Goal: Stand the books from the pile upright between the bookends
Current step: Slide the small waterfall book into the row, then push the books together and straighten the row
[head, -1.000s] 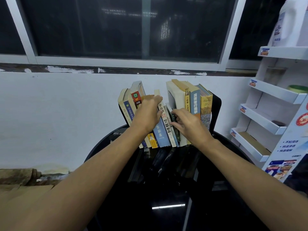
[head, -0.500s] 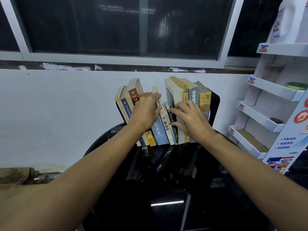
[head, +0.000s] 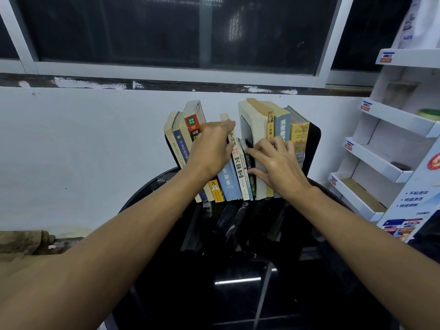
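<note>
Books [head: 228, 184] stand in one row at the back of the table [head: 238, 294], close to the wall [head: 71, 151].

Left hand [head: 209, 151]: fingers straight and together, laid across the upper spines of the left group. Fingertips [head: 228, 125] reach the top of a thin cream book. Thumb touches that book's spine lower down. Whether it actually pinches the book is unclear from this angle.

Right hand [head: 278, 163]: fingers spread and slightly bent, tips resting on spines of the right group. Index finger points at the short thin books in the middle. Holds nothing.

Left group leans left, tops towards the left bookend [head: 173, 158], which shows only as a dark edge behind them. Right group is upright, flush against the right bookend [head: 312, 144], a black plate. A wedge-shaped gap opens between the two groups at the top, with the short thin books standing at its base.

Table is round and glossy black, with the spines reflected in it. Dark window [head: 166, 32] sits above the wall. White tiered rack [head: 381, 148] stands to the right of the table.
</note>
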Tool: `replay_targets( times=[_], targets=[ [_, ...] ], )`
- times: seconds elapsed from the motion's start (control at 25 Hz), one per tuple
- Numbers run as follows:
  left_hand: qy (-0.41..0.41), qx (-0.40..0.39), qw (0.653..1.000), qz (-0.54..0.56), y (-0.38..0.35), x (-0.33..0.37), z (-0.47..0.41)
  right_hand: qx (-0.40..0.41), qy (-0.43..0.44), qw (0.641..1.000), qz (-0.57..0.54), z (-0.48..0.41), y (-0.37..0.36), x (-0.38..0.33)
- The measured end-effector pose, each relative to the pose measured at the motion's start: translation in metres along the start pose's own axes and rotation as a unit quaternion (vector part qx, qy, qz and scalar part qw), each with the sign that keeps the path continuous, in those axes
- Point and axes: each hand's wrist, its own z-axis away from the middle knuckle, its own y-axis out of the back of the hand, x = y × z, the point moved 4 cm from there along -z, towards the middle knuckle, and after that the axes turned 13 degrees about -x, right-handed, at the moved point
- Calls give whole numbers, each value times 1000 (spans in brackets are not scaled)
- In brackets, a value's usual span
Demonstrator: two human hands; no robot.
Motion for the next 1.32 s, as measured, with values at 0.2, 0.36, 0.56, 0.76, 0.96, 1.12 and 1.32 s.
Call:
replay_targets(
  times=[0.2,0.36,0.56,0.76,0.96,1.12,1.32],
  targets=[
    [1,0,1000,-1,0,1,-2,-11,-4,1000,4,0,1,2],
    [-4,4,1000,6,-1,0,-1,-17,-10,1000,1,1,2,1],
    [-15,5,1000,4,-1,1,1,-34,-9,999,0,2,6,-1],
    [-48,90,984,144,7,6,44,-27,29,995,-92,2,19,4],
    [-11,202,956,214,1,-17,113,-39,132,975,-174,-18,44,-11],
    [63,153,960,228,-14,-36,135,-38,197,965,-172,-48,57,-34],
    [119,53,968,215,-35,-50,125,-60,259,953,-147,-95,57,-59]
  ],
)
